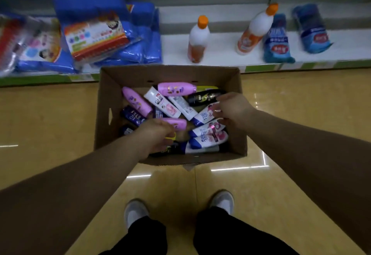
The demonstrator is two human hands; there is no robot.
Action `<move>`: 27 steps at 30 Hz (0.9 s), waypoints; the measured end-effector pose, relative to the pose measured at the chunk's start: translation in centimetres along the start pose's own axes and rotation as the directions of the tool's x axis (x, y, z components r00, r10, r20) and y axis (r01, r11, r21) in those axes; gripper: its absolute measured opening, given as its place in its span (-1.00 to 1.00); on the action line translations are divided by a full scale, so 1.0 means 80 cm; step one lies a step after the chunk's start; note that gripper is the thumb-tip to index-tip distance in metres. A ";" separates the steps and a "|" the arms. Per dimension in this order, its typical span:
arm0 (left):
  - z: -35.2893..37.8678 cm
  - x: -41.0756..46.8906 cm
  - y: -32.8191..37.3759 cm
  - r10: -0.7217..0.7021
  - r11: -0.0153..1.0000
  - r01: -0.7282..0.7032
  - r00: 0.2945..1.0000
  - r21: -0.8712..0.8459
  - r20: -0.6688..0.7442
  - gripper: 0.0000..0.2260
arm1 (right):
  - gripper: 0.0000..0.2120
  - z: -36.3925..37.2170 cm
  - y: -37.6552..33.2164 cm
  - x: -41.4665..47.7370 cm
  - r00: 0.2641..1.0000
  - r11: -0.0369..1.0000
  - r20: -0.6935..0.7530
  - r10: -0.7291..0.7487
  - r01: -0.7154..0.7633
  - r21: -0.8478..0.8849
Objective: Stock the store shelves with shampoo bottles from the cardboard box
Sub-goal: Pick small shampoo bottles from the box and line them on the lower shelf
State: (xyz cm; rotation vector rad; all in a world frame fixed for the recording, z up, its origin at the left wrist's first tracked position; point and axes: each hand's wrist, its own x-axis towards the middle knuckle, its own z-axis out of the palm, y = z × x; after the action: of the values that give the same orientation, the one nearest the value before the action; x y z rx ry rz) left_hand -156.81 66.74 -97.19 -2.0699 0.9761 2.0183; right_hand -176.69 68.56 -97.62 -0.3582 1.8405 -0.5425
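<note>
Where left hand [157, 135] covers bottles [179, 123], grip is unclear.

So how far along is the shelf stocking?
Done: nothing that shows. The shelf holds orange-capped bottles and blue packs, no shampoo in view. In hand: left hand and right hand are down in the cardboard box, grip too blurred to call. To do: the whole pile of shampoo bottles.
</note>
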 end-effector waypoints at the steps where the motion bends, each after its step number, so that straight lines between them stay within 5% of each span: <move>1: 0.007 0.023 -0.009 -0.018 0.999 0.018 1.000 -0.035 -0.001 -0.88 | -0.87 0.003 0.014 0.021 1.000 1.000 0.000 0.020 -0.020 0.009; 10: 0.081 0.180 -0.046 -0.012 1.000 0.011 0.999 0.020 0.051 -0.90 | -0.81 0.019 0.122 0.141 0.977 0.973 -0.107 0.184 -0.166 0.159; 16: 0.116 0.263 -0.035 0.028 1.000 -0.028 0.999 0.000 0.035 -0.98 | -0.71 0.018 0.140 0.202 0.988 0.988 -0.142 0.061 -0.039 0.152; 19: 0.126 0.303 -0.034 0.089 0.964 -0.089 0.996 0.251 0.008 -0.81 | -0.70 0.025 0.151 0.227 0.989 1.000 -0.145 -0.010 0.012 0.016; 21: 0.132 0.322 -0.042 0.141 0.894 -0.139 0.990 0.425 0.026 -0.73 | -0.76 0.027 0.159 0.237 0.989 0.972 -0.133 -0.058 0.026 -0.233; 23: 0.140 0.335 -0.053 0.121 0.866 -0.164 0.985 0.473 0.122 -0.71 | -0.77 0.024 0.162 0.242 0.990 0.864 -0.104 -0.093 0.028 -0.503; 27: 0.154 0.344 -0.065 0.082 0.794 -0.201 0.970 0.573 0.228 -0.72 | -0.69 0.023 0.156 0.243 0.987 0.755 -0.039 -0.153 0.091 -0.649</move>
State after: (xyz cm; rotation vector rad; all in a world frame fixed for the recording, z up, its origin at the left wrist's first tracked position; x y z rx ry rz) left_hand -167.09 66.53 -126.05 -1.4738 1.5196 1.6230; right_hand -181.00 69.12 -120.40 -0.9404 2.0660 0.0247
